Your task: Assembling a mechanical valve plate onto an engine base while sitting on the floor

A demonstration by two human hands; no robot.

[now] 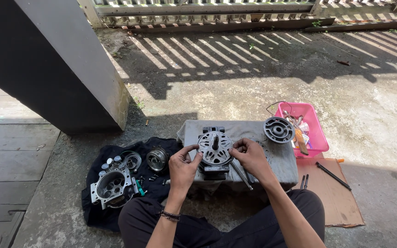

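Both hands gripping a round metal motor part at frame centre.

Left hand (183,166) and right hand (252,157) pinching opposite rims of the ribbed steel disc (215,147), shaft upright, on the grey-clothed worktop (281,160); beyond, a dark finned cover (278,129), then a pink plastic basket (315,133).

Motor housing (214,148) on cloth-covered block (281,160), between left hand (182,167) and right hand (252,158). End cover (278,129) on block's far right corner; basket (315,131) just beyond. Left of block, on cloth (97,216): rotor (157,159), ring (132,160), casting (111,186). Cardboard (341,202) at right, rod (333,176) on it.
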